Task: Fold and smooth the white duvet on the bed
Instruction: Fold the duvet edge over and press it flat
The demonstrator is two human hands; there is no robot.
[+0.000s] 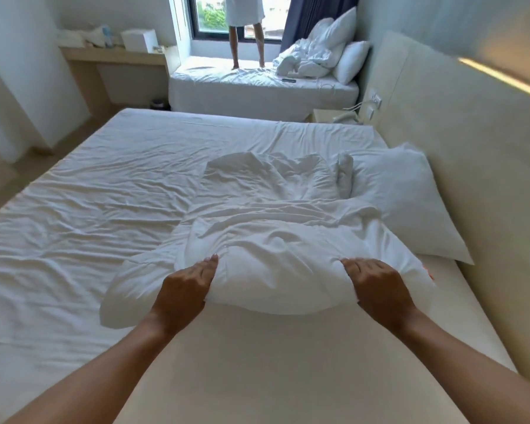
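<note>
The white duvet (266,209) lies bunched and creased in the middle of the big bed (74,209), running away from me toward the far side. Its near end is a thick rounded fold, lifted slightly off the mattress. My left hand (185,289) grips the left side of that fold with curled fingers. My right hand (377,286) grips the right side the same way. Both forearms reach in from the bottom of the view.
A white pillow (407,197) lies against the headboard (471,179) on the right, touching the duvet. Beyond is a second bed (257,87) with heaped bedding and pillows (325,53); a person (247,32) stands on it by the window. A desk (110,56) stands far left.
</note>
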